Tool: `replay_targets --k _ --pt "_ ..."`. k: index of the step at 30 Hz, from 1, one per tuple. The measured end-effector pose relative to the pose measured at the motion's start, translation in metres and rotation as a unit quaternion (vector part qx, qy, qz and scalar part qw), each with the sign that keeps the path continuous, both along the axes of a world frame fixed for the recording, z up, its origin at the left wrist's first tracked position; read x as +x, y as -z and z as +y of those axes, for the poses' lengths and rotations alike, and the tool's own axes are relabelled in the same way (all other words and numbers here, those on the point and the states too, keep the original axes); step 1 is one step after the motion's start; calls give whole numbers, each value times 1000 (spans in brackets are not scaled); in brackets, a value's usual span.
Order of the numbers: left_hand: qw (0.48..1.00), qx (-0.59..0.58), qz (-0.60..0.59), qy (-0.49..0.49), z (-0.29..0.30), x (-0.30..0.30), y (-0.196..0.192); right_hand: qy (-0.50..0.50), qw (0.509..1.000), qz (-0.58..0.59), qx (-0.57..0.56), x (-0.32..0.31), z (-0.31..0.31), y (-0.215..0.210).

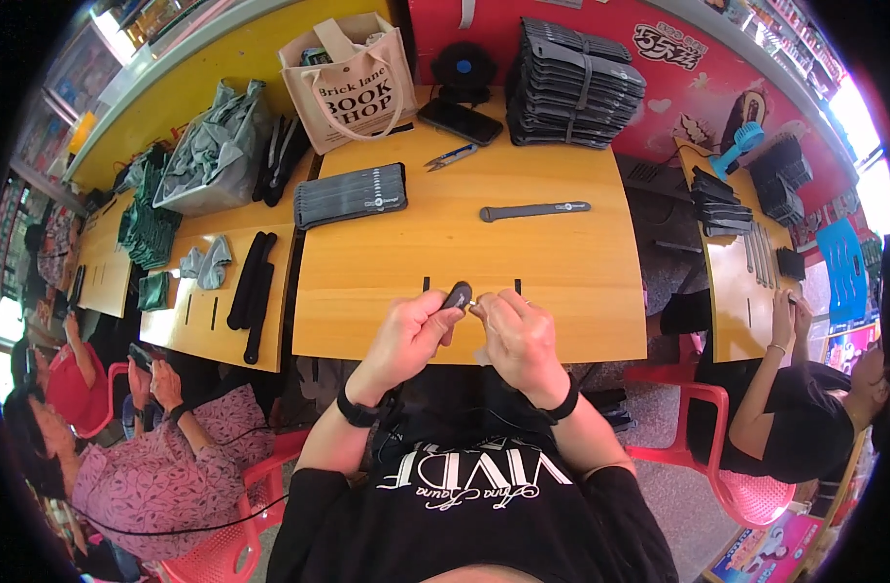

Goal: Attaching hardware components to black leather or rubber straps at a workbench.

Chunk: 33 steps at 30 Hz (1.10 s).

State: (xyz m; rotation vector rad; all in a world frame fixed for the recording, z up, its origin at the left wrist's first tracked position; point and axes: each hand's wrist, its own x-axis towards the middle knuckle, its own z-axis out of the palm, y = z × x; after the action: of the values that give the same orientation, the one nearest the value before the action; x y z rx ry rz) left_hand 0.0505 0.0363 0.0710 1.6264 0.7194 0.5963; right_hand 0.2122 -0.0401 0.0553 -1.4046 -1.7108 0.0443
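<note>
Black strap-like piece [458,294]: raised between both hands, at the near side of the wooden table [464,243]; rounded end upward, remainder covered by fingers.
Left hand [413,330]: grasping the black strap-like piece between thumb and fingers.
Right hand [519,335]: fingers bent into a pinch on a small pale piece [473,303], just beside the black one; too small to identify.
Wrists: black band on each.
Single grey strap [535,211]: flat on the right of the table, lying left to right, pale print at its right end.
Low pile of straps [351,197]: left of the table, evenly layered, grey.
Snips [452,157]: beyond the pile, blue handled, lying at a slant.
Phone [461,122]: far side, dark screen upward, near the snips.
Tall bundle of straps [576,87]: far right, stacked and tied with a band.
Tote bag [353,92]: far left, cream, standing upright.
Co-workers: one seated at the right table, others seated along the left.
</note>
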Motion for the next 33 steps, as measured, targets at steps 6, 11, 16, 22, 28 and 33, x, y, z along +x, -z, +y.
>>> replay_targets --k 6,11,16,22,28,33 --pt "999 -13 -16 -44 -5 4 -3 51 984 171 15 -17 8 7" --pt "997 49 -18 -64 -10 5 -3 35 974 225 -3 -18 5 0" --pt "994 95 -8 -57 -11 -1 -9 35 996 77 18 -10 7 -3" --pt "989 147 30 3 -2 -15 6 -92 965 217 -119 6 9 -4" --pt "905 400 146 19 -6 -11 2 -125 979 71 -144 22 11 -14" --pt "981 162 54 91 1 -17 10 -127 988 -2 -83 21 10 -27"
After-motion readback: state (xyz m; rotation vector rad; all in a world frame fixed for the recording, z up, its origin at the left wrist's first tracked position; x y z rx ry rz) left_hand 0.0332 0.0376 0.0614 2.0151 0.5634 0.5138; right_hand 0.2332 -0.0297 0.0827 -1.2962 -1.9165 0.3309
